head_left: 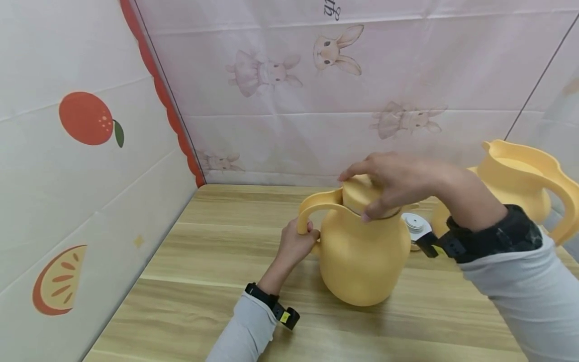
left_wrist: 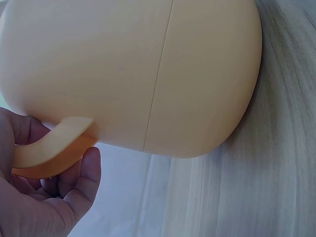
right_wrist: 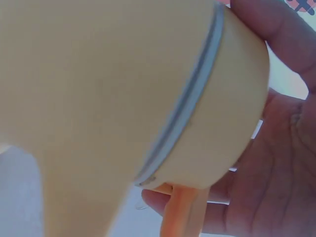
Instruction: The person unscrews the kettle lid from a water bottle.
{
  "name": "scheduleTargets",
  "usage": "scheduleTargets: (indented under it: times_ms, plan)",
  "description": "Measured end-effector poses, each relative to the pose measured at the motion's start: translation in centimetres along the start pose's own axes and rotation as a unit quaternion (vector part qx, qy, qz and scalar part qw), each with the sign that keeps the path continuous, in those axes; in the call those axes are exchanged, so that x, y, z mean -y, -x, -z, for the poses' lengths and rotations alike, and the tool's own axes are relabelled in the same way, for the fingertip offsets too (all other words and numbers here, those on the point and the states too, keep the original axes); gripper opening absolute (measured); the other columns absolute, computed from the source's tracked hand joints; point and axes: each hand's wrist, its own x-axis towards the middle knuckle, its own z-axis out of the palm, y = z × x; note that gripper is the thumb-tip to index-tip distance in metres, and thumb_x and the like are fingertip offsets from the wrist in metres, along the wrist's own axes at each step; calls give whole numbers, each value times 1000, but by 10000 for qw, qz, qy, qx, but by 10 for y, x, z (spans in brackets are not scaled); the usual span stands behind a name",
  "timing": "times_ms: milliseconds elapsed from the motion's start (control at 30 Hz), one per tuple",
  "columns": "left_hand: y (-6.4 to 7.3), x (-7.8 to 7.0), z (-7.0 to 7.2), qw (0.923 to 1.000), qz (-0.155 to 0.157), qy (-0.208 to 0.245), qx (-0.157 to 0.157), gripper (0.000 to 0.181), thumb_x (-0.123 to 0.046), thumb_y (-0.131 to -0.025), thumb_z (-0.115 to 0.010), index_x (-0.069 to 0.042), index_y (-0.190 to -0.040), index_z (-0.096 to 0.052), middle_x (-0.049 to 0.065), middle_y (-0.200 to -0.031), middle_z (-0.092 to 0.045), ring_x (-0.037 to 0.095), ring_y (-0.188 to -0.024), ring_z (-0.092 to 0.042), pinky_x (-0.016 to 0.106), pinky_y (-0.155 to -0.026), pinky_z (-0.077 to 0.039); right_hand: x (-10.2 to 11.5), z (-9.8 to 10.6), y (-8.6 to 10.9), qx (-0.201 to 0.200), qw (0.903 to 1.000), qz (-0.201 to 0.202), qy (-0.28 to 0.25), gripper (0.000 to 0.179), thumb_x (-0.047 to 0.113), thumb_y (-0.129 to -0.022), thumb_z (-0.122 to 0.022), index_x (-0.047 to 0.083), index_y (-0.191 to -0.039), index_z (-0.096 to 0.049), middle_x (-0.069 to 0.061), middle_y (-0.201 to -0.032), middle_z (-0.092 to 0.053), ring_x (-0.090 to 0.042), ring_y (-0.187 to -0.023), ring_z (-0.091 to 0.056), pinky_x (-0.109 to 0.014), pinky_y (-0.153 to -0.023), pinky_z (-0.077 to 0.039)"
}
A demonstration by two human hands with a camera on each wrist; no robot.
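Note:
A yellow thermos jug stands on the wooden table, its loop handle pointing left. My left hand grips the lower part of that handle, fingers curled round it; in the left wrist view the thumb and fingers wrap the handle beside the smooth body. From above, my right hand holds the round yellow lid at the jug's mouth, thumb on the near side. The right wrist view shows the lid with a grey ring at its lower edge.
Behind my right forearm stands a second yellow jug, its top uncovered and its handle to the right. Between the jugs lies a small white round part on the table. Printed sheets rise at the back and left.

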Motion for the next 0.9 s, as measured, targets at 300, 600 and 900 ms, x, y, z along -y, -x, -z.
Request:
scheduleTargets:
  times_ms: [300, 600, 900]
  plan:
    - [-1, 0, 0, 10000, 42, 40, 25, 13, -2, -72, -57, -10, -68, -47, -1, -56, -39, 13, -50, -39, 26, -46, -33, 8, 20, 5, -140, 9996, -27, 241, 69, 32, -68, -79, 22, -131, -51, -3, -98, -54, -20, -80, -45, -37, -69, -38]
    - [-2, -2, 1, 10000, 40, 7, -5, 14, -2, -72, -57, -10, -66, -47, -1, -54, -39, 13, -49, -39, 26, -45, -33, 3, 26, 14, -240, 9989, -332, 232, 71, 46, -69, -77, 25, -131, -51, -3, -99, -55, -20, -83, -48, -40, -72, -40]
    - [-2, -1, 0, 10000, 28, 6, 7, 14, -2, -72, -57, -10, -67, -47, -1, -56, -39, 13, -50, -39, 26, -46, -33, -16, 26, 32, -478, 9973, -530, 196, 74, 54, -68, -75, 27, -132, -50, -12, -131, -48, -32, -116, -43, -56, -90, -34]
